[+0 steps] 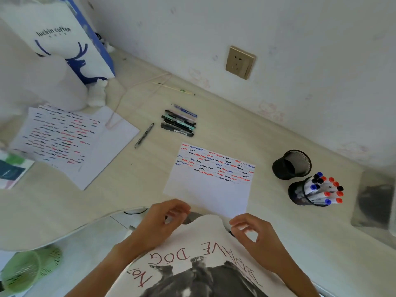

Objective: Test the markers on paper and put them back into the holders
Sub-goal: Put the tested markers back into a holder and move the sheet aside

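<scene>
The test paper (pixel 205 189), its upper half covered in red, blue and black squiggles, lies on the desk in front of me. A black mesh holder (pixel 300 195) at the right is full of capped markers (pixel 325 189) with red, blue and black caps. Behind it stands a second black mesh holder (pixel 291 165) with nothing in it. My left hand (pixel 165 221) hovers by the paper's near left corner, fingers loosely curled, holding nothing visible. My right hand (pixel 251 231) is by the near right corner, fingers curled. A small dark shape shows under it; I cannot tell if it is held.
Several dark pens (pixel 179 123) lie grouped behind the paper, with one loose pen (pixel 144 135) to their left. Used test sheets (pixel 70 142) lie at the left below a white paper bag (pixel 62 39). A wall socket (pixel 240 62) is behind. A green basket (pixel 27 271) sits on the floor.
</scene>
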